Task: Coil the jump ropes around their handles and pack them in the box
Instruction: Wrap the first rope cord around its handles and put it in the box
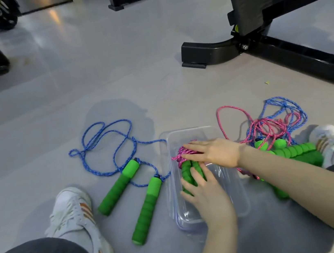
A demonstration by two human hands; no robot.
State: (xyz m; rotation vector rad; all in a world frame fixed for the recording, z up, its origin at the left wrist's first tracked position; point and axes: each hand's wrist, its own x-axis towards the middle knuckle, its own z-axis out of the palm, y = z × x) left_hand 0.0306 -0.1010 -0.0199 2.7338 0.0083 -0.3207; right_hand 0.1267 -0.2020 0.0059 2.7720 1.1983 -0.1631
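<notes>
- Right hand lies flat, fingers straight, pressing the coiled pink rope; left hand rests spread-fingered on its green handles, clasping nothing.
- Both work inside the clear box; this bundle is apparently being seated.
- Next: lift off, take the loose blue rope left of the box.
- Tangled pile on the right needs separating first.

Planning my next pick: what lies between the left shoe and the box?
The uncoiled blue rope and its two green handles lie there, clear in the head view.
</notes>
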